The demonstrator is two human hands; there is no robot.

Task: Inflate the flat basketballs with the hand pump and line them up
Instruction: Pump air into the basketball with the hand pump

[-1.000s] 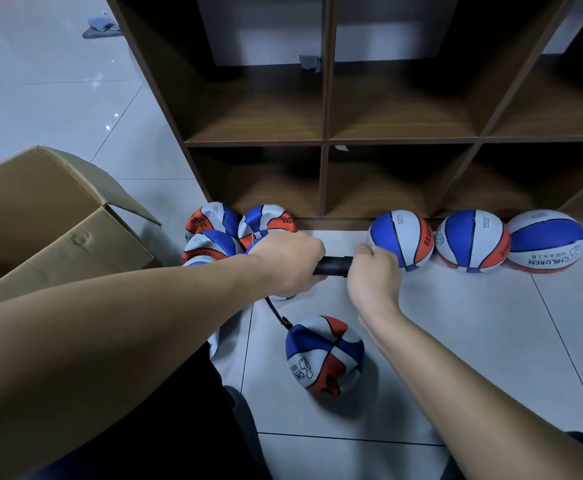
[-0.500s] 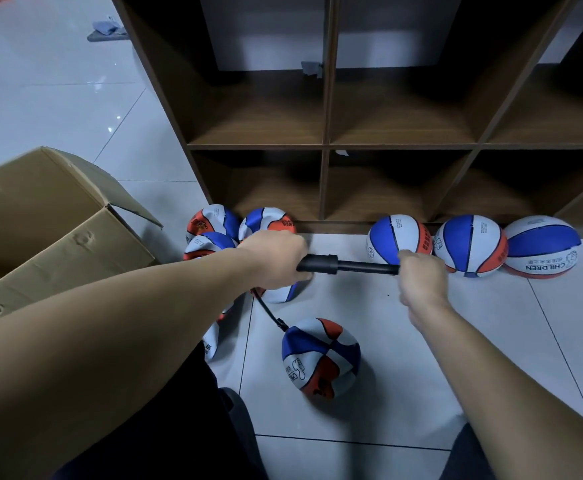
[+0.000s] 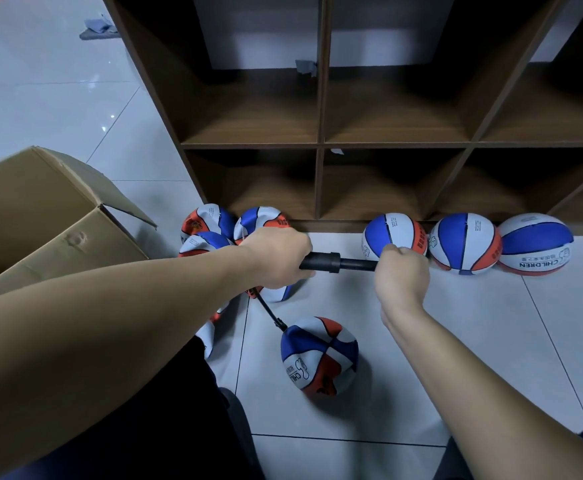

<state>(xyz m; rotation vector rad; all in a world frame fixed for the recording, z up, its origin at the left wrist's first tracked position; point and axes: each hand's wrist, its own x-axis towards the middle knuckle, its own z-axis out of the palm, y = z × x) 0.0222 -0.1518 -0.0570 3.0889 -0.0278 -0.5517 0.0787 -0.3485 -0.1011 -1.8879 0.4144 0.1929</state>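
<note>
Basketball (image 3: 319, 356) I'm pumping sits half-flat on the floor at 6 o'clock from my hands, hose (image 3: 268, 311) plugged into it. Left hand (image 3: 276, 258) fingers wrap the hand pump (image 3: 321, 261) barrel, right hand (image 3: 402, 275) fists the handle. Three full balls (image 3: 465, 242) line the shelf (image 3: 321, 143) base at 2 o'clock.

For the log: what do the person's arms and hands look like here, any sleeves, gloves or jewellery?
Both forearms are bare up to the frame edge, with no sleeves in view. The left hand and right hand wear no gloves, and no ring, watch or bracelet shows. The only clothing visible is dark fabric low in the frame.
</note>
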